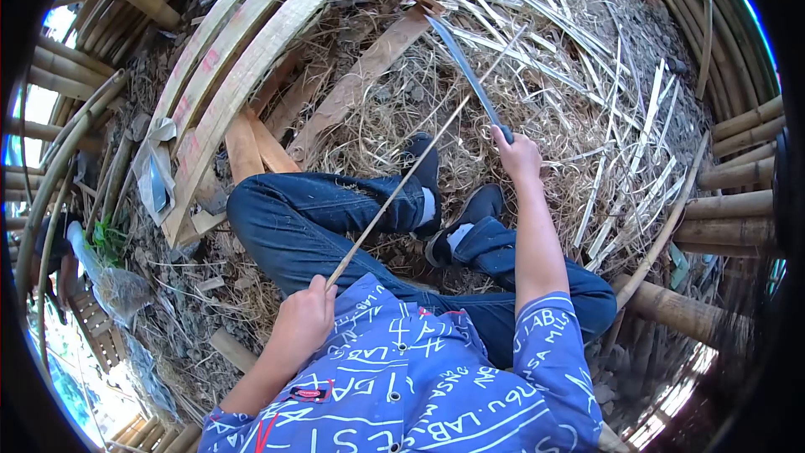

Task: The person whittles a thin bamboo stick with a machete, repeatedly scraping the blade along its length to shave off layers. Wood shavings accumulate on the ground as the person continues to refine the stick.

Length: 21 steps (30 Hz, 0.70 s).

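Note:
My left hand (pixel 303 319) is closed around the near end of a long, thin bamboo strip (pixel 401 184), in front of my shirt. From there the strip slants up and away over my lap, and its far part crosses the knife blade in this view. My right hand (pixel 518 158) grips the dark handle of a long knife (pixel 466 65) beyond my knees. The blade points forward and to the left, its tip close to a wooden board on the ground.
A pallet-like frame of wooden slats (pixel 243 59) leans at the left, with a torn plastic bag (pixel 155 169) on its edge. Split bamboo strips (pixel 625 169) and curly shavings (pixel 360 130) litter the ground. Bamboo poles (pixel 736 205) line both sides.

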Each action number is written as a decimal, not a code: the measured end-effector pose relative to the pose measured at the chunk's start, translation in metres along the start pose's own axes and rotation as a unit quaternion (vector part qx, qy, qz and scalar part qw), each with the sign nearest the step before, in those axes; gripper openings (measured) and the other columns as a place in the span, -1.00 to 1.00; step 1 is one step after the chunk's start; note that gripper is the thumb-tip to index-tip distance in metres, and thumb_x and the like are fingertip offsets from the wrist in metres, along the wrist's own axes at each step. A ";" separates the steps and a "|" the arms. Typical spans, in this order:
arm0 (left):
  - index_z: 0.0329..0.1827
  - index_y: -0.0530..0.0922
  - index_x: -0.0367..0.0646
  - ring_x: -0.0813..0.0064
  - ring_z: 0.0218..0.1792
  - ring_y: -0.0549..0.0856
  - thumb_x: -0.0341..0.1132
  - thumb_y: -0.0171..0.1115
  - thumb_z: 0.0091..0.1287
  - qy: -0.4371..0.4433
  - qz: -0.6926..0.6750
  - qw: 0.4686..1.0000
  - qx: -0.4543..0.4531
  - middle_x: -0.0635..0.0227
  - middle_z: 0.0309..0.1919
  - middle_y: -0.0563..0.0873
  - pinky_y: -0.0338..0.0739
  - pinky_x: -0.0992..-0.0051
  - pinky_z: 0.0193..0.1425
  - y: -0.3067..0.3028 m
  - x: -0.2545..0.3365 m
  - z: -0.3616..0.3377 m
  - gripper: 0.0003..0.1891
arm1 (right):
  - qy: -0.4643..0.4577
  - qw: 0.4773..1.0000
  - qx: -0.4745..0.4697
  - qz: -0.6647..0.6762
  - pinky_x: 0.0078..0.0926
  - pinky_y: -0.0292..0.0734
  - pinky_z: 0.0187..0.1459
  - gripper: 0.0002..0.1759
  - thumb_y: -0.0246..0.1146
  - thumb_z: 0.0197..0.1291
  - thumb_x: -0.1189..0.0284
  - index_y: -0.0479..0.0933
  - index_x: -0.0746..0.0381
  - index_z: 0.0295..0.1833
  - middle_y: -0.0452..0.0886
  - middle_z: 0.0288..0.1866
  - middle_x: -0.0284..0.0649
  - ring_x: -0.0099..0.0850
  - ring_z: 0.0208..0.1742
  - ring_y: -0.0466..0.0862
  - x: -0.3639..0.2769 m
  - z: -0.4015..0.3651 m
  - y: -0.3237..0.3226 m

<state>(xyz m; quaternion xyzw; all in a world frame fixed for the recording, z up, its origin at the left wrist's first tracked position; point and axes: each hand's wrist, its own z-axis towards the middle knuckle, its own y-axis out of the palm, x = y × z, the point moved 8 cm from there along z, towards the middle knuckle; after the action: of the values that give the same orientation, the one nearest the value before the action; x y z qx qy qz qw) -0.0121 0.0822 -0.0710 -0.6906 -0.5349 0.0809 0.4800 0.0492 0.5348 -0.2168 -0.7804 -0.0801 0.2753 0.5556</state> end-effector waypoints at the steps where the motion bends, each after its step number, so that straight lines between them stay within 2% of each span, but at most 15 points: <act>1: -0.28 0.41 -0.30 -0.21 -0.51 0.65 -0.23 0.03 0.52 -0.001 -0.008 1.000 0.002 -0.13 -0.61 0.62 0.53 -0.07 -0.38 -0.002 -0.001 -0.003 -0.72 | -0.006 1.000 -0.001 -0.006 -0.01 0.56 -0.03 -0.19 0.05 0.20 -0.37 0.73 0.21 -0.32 0.73 -0.31 0.07 0.06 -0.13 0.73 -0.004 0.002 0.001; 6: -0.27 0.42 -0.31 -0.25 -0.48 0.64 -0.23 0.02 0.53 -0.017 -0.012 1.000 -0.008 -0.17 -0.60 0.61 0.52 -0.09 -0.35 -0.009 -0.002 -0.015 -0.71 | 0.002 1.000 0.006 -0.006 -0.02 0.55 -0.02 -0.20 0.06 0.19 -0.37 0.72 0.21 -0.32 0.74 -0.29 0.03 0.03 -0.11 0.73 -0.001 0.024 0.002; 8: -0.23 0.42 -0.27 -0.31 -0.40 0.62 -0.23 -0.02 0.54 -0.035 -0.059 0.997 -0.036 -0.22 -0.56 0.59 0.46 -0.12 -0.34 -0.004 -0.006 -0.020 -0.74 | -0.009 1.000 0.004 -0.016 -0.01 0.56 -0.01 -0.18 0.06 0.19 -0.38 0.73 0.22 -0.29 0.74 -0.28 0.04 0.04 -0.09 0.73 -0.007 0.023 -0.004; 10: -0.24 0.41 -0.28 -0.30 -0.40 0.61 -0.25 -0.02 0.54 -0.034 -0.053 0.998 -0.026 -0.21 -0.57 0.57 0.45 -0.11 -0.35 -0.001 -0.012 -0.022 -0.74 | -0.018 0.999 -0.007 -0.045 0.01 0.58 0.01 -0.12 0.05 0.16 -0.42 0.72 0.27 -0.20 0.74 -0.22 0.11 0.05 -0.08 0.74 -0.013 0.021 -0.009; 13: -0.25 0.41 -0.29 -0.30 -0.42 0.60 -0.25 -0.02 0.54 -0.031 -0.075 0.996 -0.024 -0.21 -0.57 0.56 0.42 -0.07 -0.36 -0.007 -0.012 -0.025 -0.74 | -0.024 0.999 -0.004 -0.048 -0.01 0.60 0.00 -0.12 0.06 0.16 -0.41 0.72 0.27 -0.20 0.74 -0.24 0.11 0.04 -0.09 0.75 -0.019 0.016 -0.012; 16: -0.27 0.42 -0.31 -0.29 -0.41 0.62 -0.24 0.00 0.53 -0.037 -0.069 0.996 -0.030 -0.21 -0.56 0.59 0.46 -0.12 -0.32 -0.013 -0.011 -0.023 -0.71 | -0.026 0.999 0.008 -0.046 -0.02 0.62 -0.04 -0.14 0.08 0.18 -0.39 0.72 0.28 -0.22 0.73 -0.28 0.11 0.04 -0.14 0.76 -0.025 0.006 -0.013; 18: -0.29 0.43 -0.32 -0.29 -0.41 0.62 -0.24 0.01 0.53 -0.041 -0.068 0.996 -0.027 -0.21 -0.55 0.59 0.45 -0.12 -0.32 -0.011 -0.014 -0.020 -0.71 | -0.031 0.999 -0.031 0.006 -0.02 0.63 -0.08 -0.15 0.09 0.19 -0.36 0.71 0.32 -0.25 0.73 -0.31 0.10 0.05 -0.18 0.76 -0.026 -0.004 -0.007; 19: -0.29 0.43 -0.32 -0.29 -0.41 0.62 -0.24 0.01 0.53 -0.037 -0.066 0.997 -0.027 -0.21 -0.55 0.59 0.45 -0.12 -0.32 -0.010 -0.014 -0.018 -0.71 | -0.049 0.997 -0.050 0.032 -0.03 0.63 -0.10 -0.15 0.10 0.20 -0.35 0.70 0.34 -0.28 0.72 -0.37 0.10 0.05 -0.23 0.76 -0.027 -0.012 -0.002; 21: -0.29 0.45 -0.31 -0.30 -0.41 0.62 -0.25 0.01 0.53 -0.036 -0.085 0.995 -0.021 -0.20 -0.56 0.59 0.45 -0.11 -0.33 -0.006 -0.017 -0.016 -0.71 | -0.117 0.993 -0.027 0.016 -0.03 0.64 -0.16 -0.18 0.11 0.19 -0.35 0.70 0.30 -0.32 0.70 -0.45 0.07 0.03 -0.30 0.76 -0.036 -0.036 0.001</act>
<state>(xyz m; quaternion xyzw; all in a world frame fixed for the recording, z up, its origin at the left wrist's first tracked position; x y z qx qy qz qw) -0.0135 0.0584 -0.0646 -0.6492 -0.6102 0.0527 0.4510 0.0370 0.4894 -0.1971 -0.7587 -0.1395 0.3712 0.5167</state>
